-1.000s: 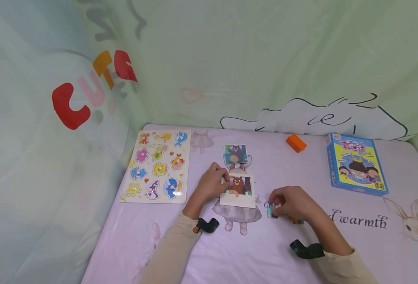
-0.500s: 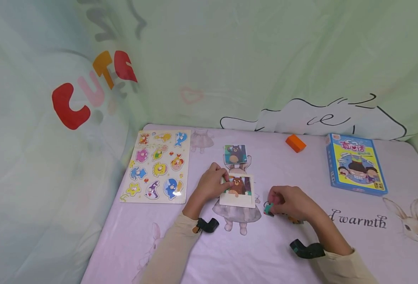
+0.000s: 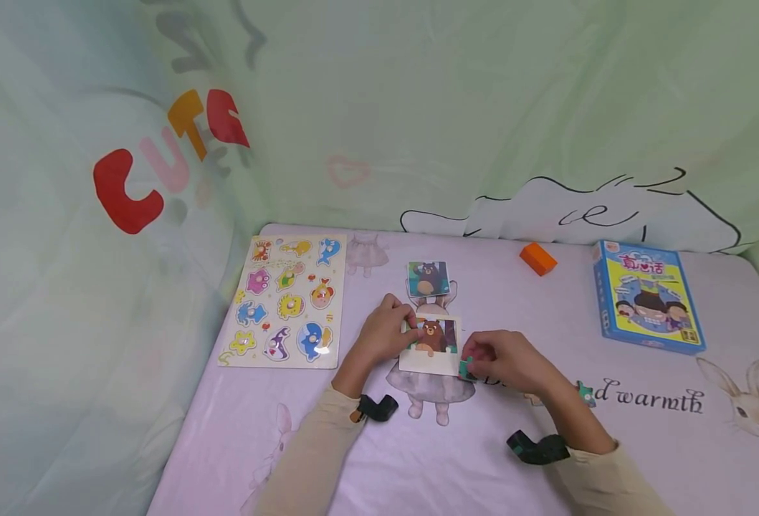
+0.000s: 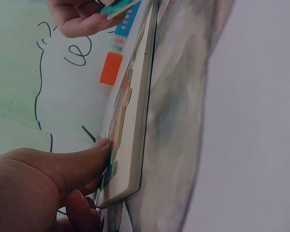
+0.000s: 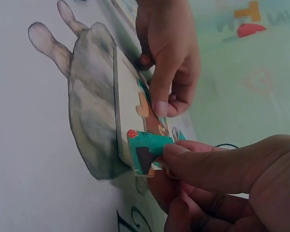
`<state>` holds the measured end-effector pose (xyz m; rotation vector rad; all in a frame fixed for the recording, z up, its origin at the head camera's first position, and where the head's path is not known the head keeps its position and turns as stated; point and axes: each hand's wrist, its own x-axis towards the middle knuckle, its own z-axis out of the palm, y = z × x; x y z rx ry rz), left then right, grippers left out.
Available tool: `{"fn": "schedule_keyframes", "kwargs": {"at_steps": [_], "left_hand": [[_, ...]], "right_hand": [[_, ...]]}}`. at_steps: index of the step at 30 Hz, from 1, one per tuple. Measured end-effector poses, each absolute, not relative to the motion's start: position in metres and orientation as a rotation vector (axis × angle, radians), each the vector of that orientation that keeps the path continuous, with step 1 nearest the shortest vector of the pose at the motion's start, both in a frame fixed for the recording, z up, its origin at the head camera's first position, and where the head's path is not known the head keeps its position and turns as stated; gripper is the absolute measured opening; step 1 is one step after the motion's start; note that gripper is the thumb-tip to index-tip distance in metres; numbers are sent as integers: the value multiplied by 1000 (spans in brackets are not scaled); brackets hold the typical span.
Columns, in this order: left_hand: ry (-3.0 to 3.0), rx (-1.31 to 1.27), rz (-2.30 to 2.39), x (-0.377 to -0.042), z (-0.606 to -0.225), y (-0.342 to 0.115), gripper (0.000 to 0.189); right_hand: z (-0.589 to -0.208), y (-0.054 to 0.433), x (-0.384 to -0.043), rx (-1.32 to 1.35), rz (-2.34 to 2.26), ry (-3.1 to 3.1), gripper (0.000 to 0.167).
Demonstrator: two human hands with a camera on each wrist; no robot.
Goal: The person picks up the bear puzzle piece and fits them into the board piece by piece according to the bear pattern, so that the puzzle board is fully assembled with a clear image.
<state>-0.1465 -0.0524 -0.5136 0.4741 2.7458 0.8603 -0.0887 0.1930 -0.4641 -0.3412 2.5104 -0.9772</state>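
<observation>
A shallow cream jigsaw tray (image 3: 427,363) lies mid-table, its upper part filled with pieces of a brown bear. My left hand (image 3: 385,331) holds the tray's left side, thumb (image 4: 89,164) on the bear pieces and fingers curled at the edge. Beside the lower right corner, my right hand (image 3: 504,358) pinches a teal jigsaw piece (image 5: 141,140) with a dark patch and a red spot. The piece is tilted in the right wrist view; contact with the tray cannot be told. Loose jigsaw pieces (image 3: 587,394) lie by the right forearm, partly hidden.
A bear picture card (image 3: 428,279) lies behind the tray. On the left is a peg puzzle board (image 3: 295,362) with sea animals. An orange block (image 3: 538,259) and a blue-and-yellow box (image 3: 650,297) stand at the back right. A curtain hangs behind the table.
My right hand has moved left with the teal piece, from the loose pieces to the tray's right edge, and turned the piece on the way. My left hand has stayed on the tray.
</observation>
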Motion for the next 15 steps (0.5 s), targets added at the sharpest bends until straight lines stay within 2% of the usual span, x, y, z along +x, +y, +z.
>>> {"fn": "schedule_keyframes", "kwargs": {"at_steps": [6,15], "left_hand": [[2746,488,859,-147,-513,-54,20],[2744,486,863,-147,-513,-54,20]], "right_hand": [[-469,178,-91,-399,-1024,2527,11],[-471,165,-95,-319,-1095,2512,12]]}}
